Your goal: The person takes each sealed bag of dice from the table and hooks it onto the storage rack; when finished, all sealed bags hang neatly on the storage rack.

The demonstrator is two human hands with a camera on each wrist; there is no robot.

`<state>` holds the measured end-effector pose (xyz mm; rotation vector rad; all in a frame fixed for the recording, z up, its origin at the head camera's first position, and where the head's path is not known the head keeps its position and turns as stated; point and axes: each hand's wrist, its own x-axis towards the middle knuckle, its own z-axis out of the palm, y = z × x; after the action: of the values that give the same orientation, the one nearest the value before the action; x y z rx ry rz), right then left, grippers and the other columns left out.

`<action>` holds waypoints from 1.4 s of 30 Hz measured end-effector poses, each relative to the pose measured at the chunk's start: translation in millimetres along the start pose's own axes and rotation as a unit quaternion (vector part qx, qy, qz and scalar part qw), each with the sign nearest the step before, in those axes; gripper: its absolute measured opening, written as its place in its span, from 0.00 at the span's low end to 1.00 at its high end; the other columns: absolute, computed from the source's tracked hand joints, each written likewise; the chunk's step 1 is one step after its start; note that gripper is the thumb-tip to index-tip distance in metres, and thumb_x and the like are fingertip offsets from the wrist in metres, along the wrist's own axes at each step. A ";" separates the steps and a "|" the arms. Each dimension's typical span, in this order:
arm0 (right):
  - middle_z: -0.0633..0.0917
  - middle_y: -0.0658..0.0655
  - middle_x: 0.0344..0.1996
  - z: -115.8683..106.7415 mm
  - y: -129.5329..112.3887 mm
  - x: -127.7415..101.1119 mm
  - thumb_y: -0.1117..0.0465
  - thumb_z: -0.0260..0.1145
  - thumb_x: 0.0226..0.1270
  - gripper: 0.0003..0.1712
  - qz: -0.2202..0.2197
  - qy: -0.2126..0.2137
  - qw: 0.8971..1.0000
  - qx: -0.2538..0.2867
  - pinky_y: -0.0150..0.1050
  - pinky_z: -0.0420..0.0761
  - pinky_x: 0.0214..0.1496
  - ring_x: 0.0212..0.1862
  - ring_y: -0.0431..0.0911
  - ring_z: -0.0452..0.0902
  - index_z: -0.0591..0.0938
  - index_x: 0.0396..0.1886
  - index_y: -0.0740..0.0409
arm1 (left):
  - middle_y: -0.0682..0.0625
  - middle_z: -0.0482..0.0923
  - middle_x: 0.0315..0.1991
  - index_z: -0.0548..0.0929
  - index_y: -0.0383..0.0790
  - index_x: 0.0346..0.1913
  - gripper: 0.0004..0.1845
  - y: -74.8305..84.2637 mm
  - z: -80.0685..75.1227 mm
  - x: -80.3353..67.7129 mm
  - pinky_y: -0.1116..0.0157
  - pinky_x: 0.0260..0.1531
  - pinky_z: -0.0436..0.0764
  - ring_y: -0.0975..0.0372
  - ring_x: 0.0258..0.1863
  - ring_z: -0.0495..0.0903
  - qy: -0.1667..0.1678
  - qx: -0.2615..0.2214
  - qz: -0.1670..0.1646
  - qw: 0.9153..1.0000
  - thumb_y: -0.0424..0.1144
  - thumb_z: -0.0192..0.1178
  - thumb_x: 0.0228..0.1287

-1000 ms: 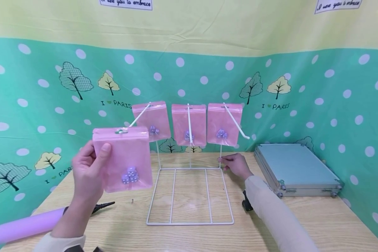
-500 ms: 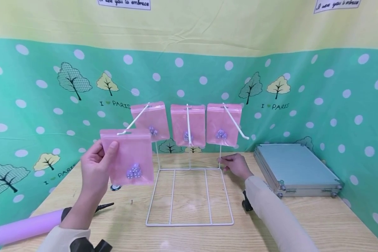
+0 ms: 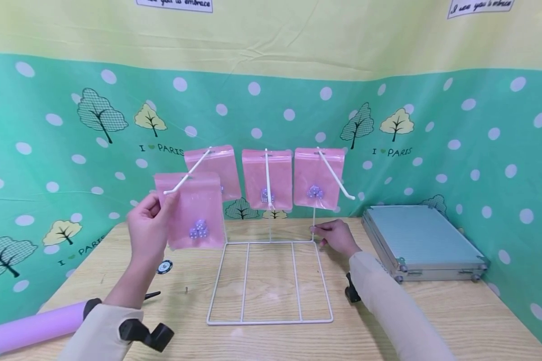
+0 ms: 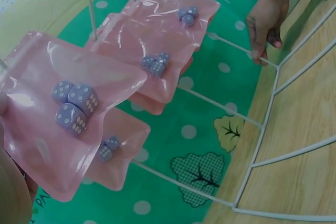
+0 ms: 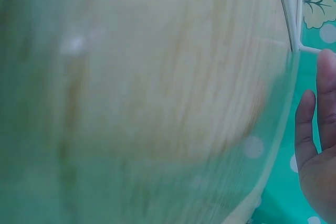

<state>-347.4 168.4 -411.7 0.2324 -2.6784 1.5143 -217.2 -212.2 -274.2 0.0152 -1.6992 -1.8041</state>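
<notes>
My left hand pinches a pink zip bag by its left edge, thumb in front. Purple dice show through the bag; the left wrist view shows them close up. The left prong of a white wire display rack crosses the front of this bag, its tip sticking out before it. Similar bags hang behind on the left prong, the middle prong and the right prong. With thumb and fingers, my right hand grips the rack's right upright near its base.
A flat case with a blue ridged top lies on the wooden table at right. At left are a purple cylinder with a black nozzle and a round black-and-white chip. A patterned cloth hangs behind.
My left hand has moved the bag rightward, up and back along the left prong, whose tip now shows in front of it. The right hand stays at the upright.
</notes>
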 end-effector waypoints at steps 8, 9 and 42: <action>0.89 0.60 0.45 0.2 -3.1 -1.4 0.56 0.67 0.74 0.16 0.009 0.001 1.000 0.006 0.39 0.82 0.39 0.26 0.46 0.83 0.87 0.50 0.63 | 0.54 0.72 0.20 0.84 0.43 0.32 0.08 -4.2 10.9 14.7 0.76 0.20 0.74 0.66 0.23 0.70 0.009 0.048 -0.011 0.999 0.42 0.69 0.68; 0.89 0.60 0.46 0.3 -3.1 -1.5 0.56 0.67 0.74 0.16 0.008 0.001 1.000 0.006 0.39 0.82 0.39 0.26 0.46 0.83 0.87 0.50 0.63 | 0.55 0.72 0.20 0.84 0.43 0.32 0.09 -4.7 12.0 16.7 0.76 0.20 0.73 0.66 0.23 0.69 0.010 0.052 -0.015 0.998 0.42 0.69 0.68; 0.89 0.59 0.45 2.1 -2.2 -1.9 0.56 0.67 0.74 0.14 0.006 0.004 1.000 0.003 0.38 0.81 0.40 0.24 0.44 0.82 0.88 0.49 0.62 | 0.57 0.81 0.35 0.86 0.42 0.49 0.19 -14.3 47.1 52.2 0.75 0.39 0.82 0.67 0.37 0.79 0.032 0.057 -0.141 0.988 0.52 0.72 0.63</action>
<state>-345.1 165.7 -411.1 0.2095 -2.6742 1.5225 -284.9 -195.0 -257.9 0.3760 -1.8246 -1.8799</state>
